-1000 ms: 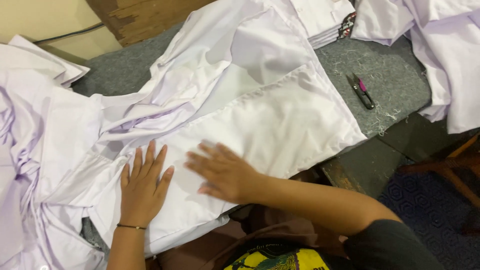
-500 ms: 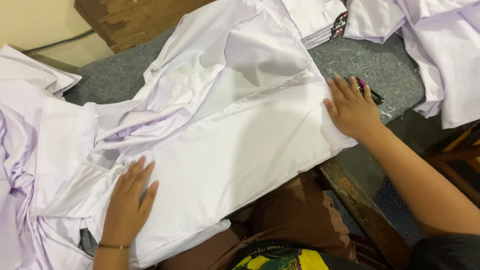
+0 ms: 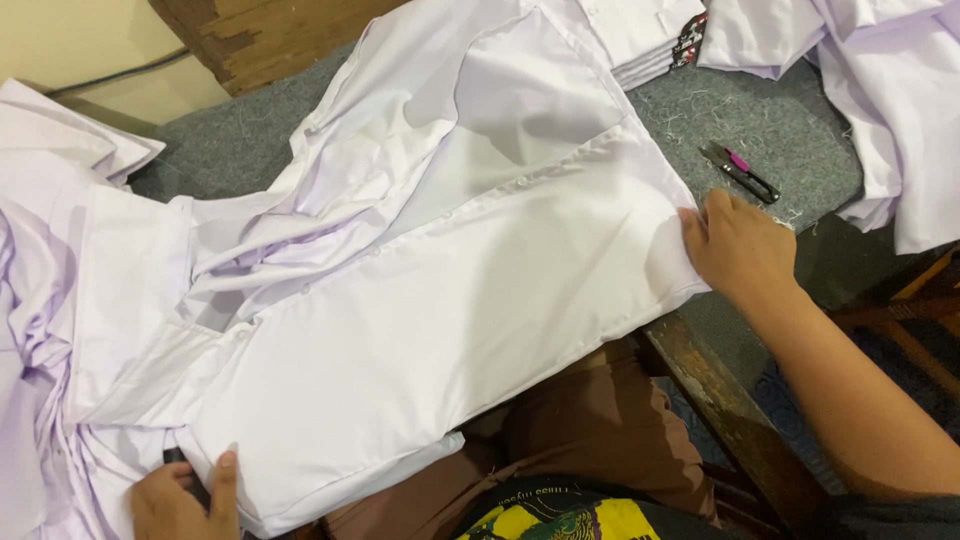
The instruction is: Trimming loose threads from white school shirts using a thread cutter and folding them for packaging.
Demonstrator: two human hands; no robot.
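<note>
A white shirt (image 3: 440,300) lies spread flat across the grey felt-covered surface (image 3: 790,130), its button placket running from 8 o'clock up toward 2 o'clock, with the upper half rumpled into folds. The right hand (image 3: 735,245), at 3 o'clock, rests palm-down on the shirt's edge, fingers curled over the cloth. The left hand (image 3: 185,495), at 7 o'clock, pinches the shirt's lower corner, thumb on top. Small thread snips (image 3: 740,170) lie just beyond the right hand. More white garments (image 3: 900,110) are piled at 2 o'clock.
</note>
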